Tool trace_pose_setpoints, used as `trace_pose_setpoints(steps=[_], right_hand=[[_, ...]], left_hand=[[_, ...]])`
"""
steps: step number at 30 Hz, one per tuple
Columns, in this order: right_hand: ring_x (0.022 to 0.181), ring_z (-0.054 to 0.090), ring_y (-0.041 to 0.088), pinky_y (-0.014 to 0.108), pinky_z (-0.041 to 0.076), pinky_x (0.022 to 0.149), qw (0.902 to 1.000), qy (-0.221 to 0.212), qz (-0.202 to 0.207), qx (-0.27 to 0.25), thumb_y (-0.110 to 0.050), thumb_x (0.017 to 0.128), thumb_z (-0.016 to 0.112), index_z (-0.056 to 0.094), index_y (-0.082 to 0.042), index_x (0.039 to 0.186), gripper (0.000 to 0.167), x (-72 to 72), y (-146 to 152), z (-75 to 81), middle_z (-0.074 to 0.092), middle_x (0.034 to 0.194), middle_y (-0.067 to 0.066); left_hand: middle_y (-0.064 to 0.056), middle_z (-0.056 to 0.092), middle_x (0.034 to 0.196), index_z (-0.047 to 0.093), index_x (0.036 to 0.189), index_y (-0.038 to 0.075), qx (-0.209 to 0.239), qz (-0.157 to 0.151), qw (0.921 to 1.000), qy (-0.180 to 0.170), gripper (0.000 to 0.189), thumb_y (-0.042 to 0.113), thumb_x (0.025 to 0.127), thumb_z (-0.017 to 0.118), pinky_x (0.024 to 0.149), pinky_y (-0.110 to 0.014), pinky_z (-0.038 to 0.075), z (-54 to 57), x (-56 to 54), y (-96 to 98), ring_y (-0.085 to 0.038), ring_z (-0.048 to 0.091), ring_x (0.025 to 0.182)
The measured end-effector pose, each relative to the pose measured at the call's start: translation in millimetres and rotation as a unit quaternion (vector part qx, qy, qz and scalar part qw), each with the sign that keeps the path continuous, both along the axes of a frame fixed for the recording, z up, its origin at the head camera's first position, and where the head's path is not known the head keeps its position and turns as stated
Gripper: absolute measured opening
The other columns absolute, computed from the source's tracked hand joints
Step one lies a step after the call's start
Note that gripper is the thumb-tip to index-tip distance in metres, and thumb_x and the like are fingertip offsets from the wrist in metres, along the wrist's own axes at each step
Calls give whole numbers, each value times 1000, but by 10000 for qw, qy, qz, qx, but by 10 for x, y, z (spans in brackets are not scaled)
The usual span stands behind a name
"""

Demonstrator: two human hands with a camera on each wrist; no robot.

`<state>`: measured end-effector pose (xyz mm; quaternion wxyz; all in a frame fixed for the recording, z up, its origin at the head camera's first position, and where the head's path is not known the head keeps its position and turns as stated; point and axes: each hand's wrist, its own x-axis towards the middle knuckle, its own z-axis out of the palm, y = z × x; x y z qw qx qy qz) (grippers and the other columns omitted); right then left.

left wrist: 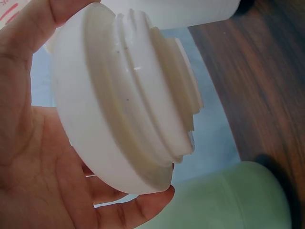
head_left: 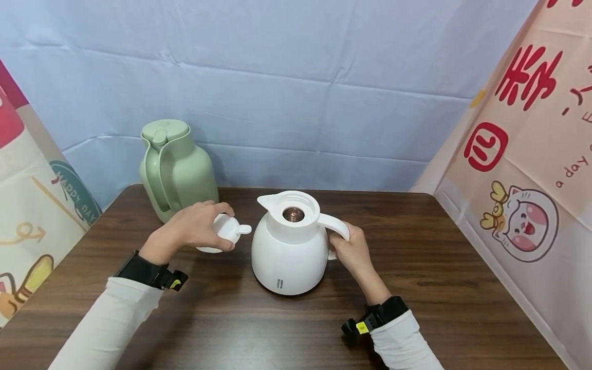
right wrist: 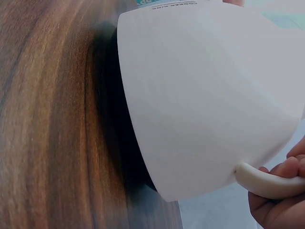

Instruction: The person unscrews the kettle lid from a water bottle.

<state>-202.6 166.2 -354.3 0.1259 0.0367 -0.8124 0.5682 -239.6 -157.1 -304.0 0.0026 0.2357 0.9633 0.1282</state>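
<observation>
A white thermal jug (head_left: 289, 252) stands upright on the table, its mouth uncovered and a coppery inside showing. The right hand (head_left: 352, 247) grips its handle (head_left: 334, 224) on the right side; in the right wrist view, fingers (right wrist: 286, 168) curl round the handle's lower part. To the left of the jug, the left hand (head_left: 196, 224) holds the white lid (head_left: 226, 227) between thumb and fingers, its small tab toward the jug's spout. In the left wrist view the lid (left wrist: 128, 100) shows its threaded plug side, facing away from the palm.
A green thermal jug (head_left: 185, 169) with its lid on stands at the back left, just behind the left hand. The dark wooden table (head_left: 416, 288) ends at a pale blue cloth backdrop (head_left: 296, 103). Printed cloths (head_left: 522, 169) hang at both sides.
</observation>
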Motion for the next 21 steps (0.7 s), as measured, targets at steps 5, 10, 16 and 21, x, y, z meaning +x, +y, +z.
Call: trace_pose_setpoints(steps=[5, 10, 16, 21], right_hand=[[39, 40, 17, 28, 35, 43, 10000, -21, 10, -30, 8, 75, 49, 60, 2, 77, 13, -99, 57, -129, 45, 44, 6], [38, 38, 15, 28, 34, 43, 10000, 30, 59, -27, 9, 74, 47, 59, 6, 77, 13, 8, 6, 11, 42, 42, 2], [39, 38, 15, 28, 34, 43, 9999, -76, 93, -110, 9, 76, 47, 61, 4, 82, 16, 15, 17, 8, 41, 43, -1], [40, 40, 18, 29, 35, 42, 9999, -26, 31, -139, 7, 75, 48, 62, 1, 83, 18, -96, 70, -145, 44, 47, 5]], left_hand=[[-9, 54, 97, 56, 119, 19, -190, 105, 9997, 99, 72, 49, 56, 75, 56, -36, 42, -106, -3, 1, -25, 53, 80], [-11, 51, 98, 57, 122, 20, -313, 168, 9994, 2, 74, 49, 56, 75, 56, -37, 42, -161, 5, 3, -28, 51, 82], [-9, 50, 93, 63, 114, 20, -377, 108, 9991, -189, 66, 49, 56, 76, 56, -35, 42, -168, 8, -8, -25, 51, 79], [-3, 52, 87, 64, 102, 20, -288, -298, 9958, -817, 54, 45, 56, 77, 59, -33, 44, -138, 13, -31, -21, 51, 77]])
